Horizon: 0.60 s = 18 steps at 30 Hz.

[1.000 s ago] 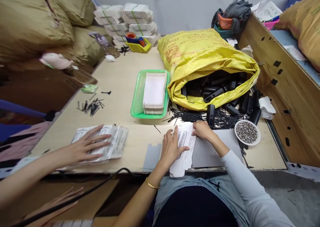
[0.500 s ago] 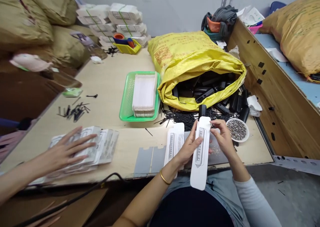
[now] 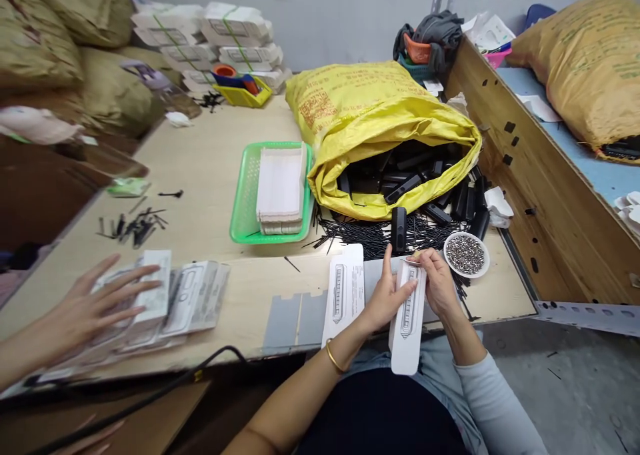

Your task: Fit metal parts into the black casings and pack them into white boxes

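My left hand (image 3: 387,301) grips a narrow white printed box (image 3: 407,331) by its side, thumb across the printed face. At the top end of that box, my right hand (image 3: 434,278) pinches the end flap with thumb and fingers. The box tilts over the table's front edge, its lower end above my lap. Left of it lies another white printed box (image 3: 345,288), flat on the table. Just beyond my left fingertips stands a black plastic piece (image 3: 399,229). A white bowl of small metal parts (image 3: 466,255) sits beyond my right hand.
A co-worker's hand (image 3: 107,298) spreads over clear-wrapped boxes (image 3: 195,301) at the left. Behind are a green basket (image 3: 240,205) of white pieces, an open yellow sack (image 3: 360,95) of black parts and scattered black sticks (image 3: 360,235). A wooden board (image 3: 500,155) borders the right.
The box in my hands has tipped, and its top end has come down. My right hand has moved from beside the flap onto it. The co-worker's hand has shifted slightly left.
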Each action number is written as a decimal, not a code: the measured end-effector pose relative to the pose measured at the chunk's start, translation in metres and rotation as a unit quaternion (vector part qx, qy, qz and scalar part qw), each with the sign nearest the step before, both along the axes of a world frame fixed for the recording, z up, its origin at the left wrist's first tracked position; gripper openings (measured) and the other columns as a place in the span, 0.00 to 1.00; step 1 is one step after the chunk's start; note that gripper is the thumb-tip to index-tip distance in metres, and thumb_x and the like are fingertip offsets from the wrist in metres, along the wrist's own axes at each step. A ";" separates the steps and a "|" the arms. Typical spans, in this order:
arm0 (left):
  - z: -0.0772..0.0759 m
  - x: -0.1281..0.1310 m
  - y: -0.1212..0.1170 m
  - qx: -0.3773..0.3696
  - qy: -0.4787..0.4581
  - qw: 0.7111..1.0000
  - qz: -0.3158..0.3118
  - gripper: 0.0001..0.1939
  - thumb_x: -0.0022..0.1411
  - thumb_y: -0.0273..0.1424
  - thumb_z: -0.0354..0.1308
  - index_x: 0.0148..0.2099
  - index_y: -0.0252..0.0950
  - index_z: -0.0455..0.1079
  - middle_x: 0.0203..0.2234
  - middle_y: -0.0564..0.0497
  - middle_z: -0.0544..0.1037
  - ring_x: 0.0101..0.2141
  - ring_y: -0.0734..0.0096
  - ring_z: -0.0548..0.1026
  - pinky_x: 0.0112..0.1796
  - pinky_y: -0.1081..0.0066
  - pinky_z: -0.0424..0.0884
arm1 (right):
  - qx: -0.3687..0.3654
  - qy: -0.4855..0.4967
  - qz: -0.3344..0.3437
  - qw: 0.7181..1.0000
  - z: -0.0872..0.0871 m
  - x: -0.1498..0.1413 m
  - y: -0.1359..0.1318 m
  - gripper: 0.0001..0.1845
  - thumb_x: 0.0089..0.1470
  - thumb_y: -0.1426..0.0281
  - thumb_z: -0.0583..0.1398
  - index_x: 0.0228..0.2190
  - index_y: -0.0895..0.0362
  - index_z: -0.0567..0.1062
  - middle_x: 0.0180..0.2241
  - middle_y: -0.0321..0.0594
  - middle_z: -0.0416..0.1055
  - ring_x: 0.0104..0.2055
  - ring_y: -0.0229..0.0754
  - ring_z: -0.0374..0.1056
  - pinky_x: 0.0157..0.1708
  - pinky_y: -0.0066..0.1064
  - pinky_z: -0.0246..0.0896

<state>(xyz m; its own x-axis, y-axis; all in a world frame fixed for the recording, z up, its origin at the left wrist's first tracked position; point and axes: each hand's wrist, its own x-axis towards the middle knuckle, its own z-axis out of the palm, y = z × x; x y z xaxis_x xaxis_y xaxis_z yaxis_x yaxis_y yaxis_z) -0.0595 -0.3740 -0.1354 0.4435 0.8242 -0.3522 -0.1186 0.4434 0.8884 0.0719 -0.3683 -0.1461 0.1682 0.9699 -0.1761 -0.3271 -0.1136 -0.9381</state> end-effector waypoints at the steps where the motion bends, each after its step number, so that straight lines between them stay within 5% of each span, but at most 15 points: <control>1: 0.000 -0.002 0.000 0.024 0.030 0.999 -0.012 0.51 0.60 0.39 0.58 0.68 0.40 0.21 0.38 0.46 0.77 0.36 0.65 0.76 0.40 0.62 0.72 | -0.014 0.018 0.005 1.000 0.000 0.000 0.003 0.13 0.50 0.59 0.63 0.28 0.55 0.69 0.30 0.33 0.68 0.32 0.36 0.65 0.34 0.27 0.61; 5: 0.001 -0.008 0.001 0.069 0.106 0.992 -0.029 0.51 0.60 0.39 0.58 0.69 0.39 0.21 0.37 0.47 0.76 0.35 0.66 0.75 0.38 0.64 0.71 | -0.058 0.039 0.021 0.997 -0.003 -0.004 0.006 0.15 0.47 0.57 0.65 0.29 0.55 0.70 0.27 0.32 0.68 0.26 0.34 0.62 0.28 0.26 0.59; 10: 0.003 -0.016 0.002 0.044 0.071 0.995 -0.053 0.53 0.61 0.40 0.57 0.68 0.38 0.16 0.26 0.56 0.71 0.24 0.75 0.69 0.28 0.75 0.65 | -0.011 -0.056 -0.017 0.998 -0.012 -0.008 -0.019 0.14 0.51 0.57 0.61 0.28 0.56 0.72 0.33 0.37 0.73 0.36 0.40 0.67 0.39 0.31 0.62; 13: -0.001 -0.025 -0.002 0.089 0.090 0.987 -0.101 0.45 0.66 0.41 0.50 0.69 0.38 0.19 0.24 0.56 0.70 0.23 0.75 0.69 0.29 0.73 0.67 | -0.046 -0.052 -0.039 0.997 -0.020 0.001 -0.030 0.14 0.49 0.57 0.63 0.34 0.55 0.73 0.35 0.37 0.73 0.36 0.40 0.68 0.37 0.31 0.64; 16: -0.005 -0.031 -0.006 0.270 0.102 0.944 -0.159 0.36 0.66 0.37 0.49 0.70 0.41 0.36 0.43 0.42 0.74 0.45 0.60 0.73 0.46 0.58 0.69 | -0.087 -0.007 -0.137 0.987 -0.023 0.008 -0.025 0.17 0.49 0.56 0.62 0.37 0.53 0.73 0.33 0.35 0.73 0.31 0.37 0.68 0.33 0.30 0.64; 18: -0.008 -0.030 -0.007 0.440 0.127 0.872 -0.173 0.31 0.62 0.32 0.55 0.65 0.43 0.52 0.60 0.37 0.61 0.61 0.51 0.58 0.57 0.49 0.57 | -0.088 0.019 -0.158 0.983 -0.021 0.004 -0.017 0.17 0.48 0.55 0.63 0.35 0.53 0.72 0.31 0.34 0.73 0.29 0.37 0.67 0.31 0.30 0.65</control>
<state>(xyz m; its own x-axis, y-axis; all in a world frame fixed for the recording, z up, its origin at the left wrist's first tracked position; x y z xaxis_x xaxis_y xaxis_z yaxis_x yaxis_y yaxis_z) -0.0891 -0.3810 -0.1437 0.7195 0.6567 0.2259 0.1374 -0.4535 0.8806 0.0761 -0.3854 -0.1668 0.4461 0.8248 -0.3475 -0.4056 -0.1599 -0.9000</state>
